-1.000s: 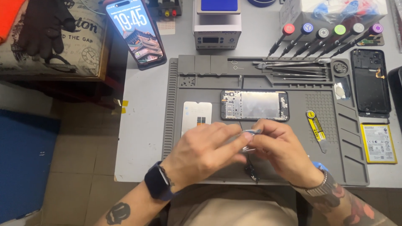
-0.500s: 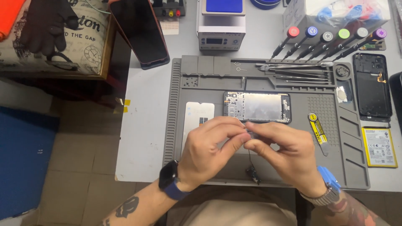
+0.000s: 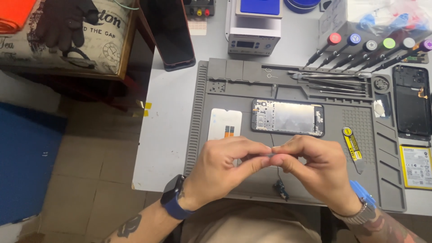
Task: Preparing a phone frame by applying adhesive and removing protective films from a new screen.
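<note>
Grey rubber mat lies under both your hands, its near edge just in front of your body. Your left hand and right hand meet fingertip to fingertip above the mat's near middle, pinching a small thin part between them; it is too small to tell more. A thin black cable hangs from it down to the mat at 6 o'clock.

At 12 o'clock, just beyond your knuckles, lies the opened phone. A white panel sits at 11 o'clock, a yellow pry tool at 2 o'clock near your right hand. Bare mat shows at 9 o'clock, and open room beyond the table edge. Screwdrivers stand well away at 1 o'clock, the battery at 3 o'clock.
</note>
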